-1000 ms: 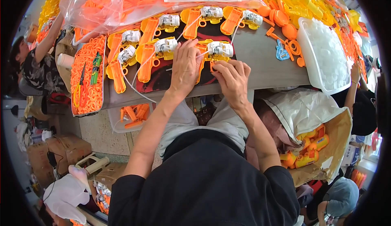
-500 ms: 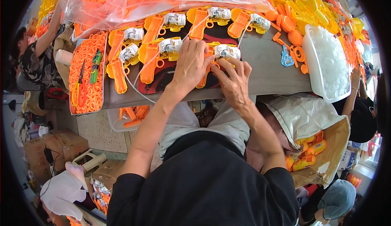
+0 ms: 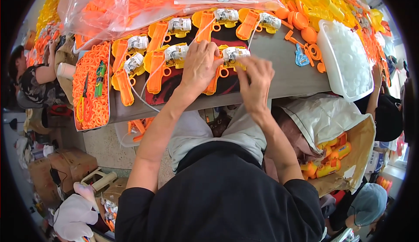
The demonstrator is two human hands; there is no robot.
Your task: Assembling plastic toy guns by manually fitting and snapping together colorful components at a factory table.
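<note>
Half of an orange and yellow toy gun (image 3: 213, 83) lies on the dark, red-patterned mat, with a white mechanism and thin wires showing at its top. My left hand (image 3: 200, 67) is closed over the left side of it, thumb and fingers at the upper part of the orange handle. My right hand (image 3: 257, 83) hovers just right of the same toy; its fingers are half curled and smeared by motion, so whether it pinches anything is unclear. More open toy gun halves with white mechanisms, such as one toy gun (image 3: 156, 74), lie to the left and in a row behind.
At the left, an orange-ring-filled tray (image 3: 108, 98) holds scissors (image 3: 83, 100) and a green tool (image 3: 101, 78). A white tub (image 3: 326, 63) of translucent parts stands right. Clear bags (image 3: 144, 13) and yellow parts (image 3: 305, 0) line the back. A sack (image 3: 314, 120) sits below right. Other people work nearby.
My right hand has drawn back a little to the right, off the toy gun's mechanism. My left hand stays on the toy gun. The whole view has shifted slightly.
</note>
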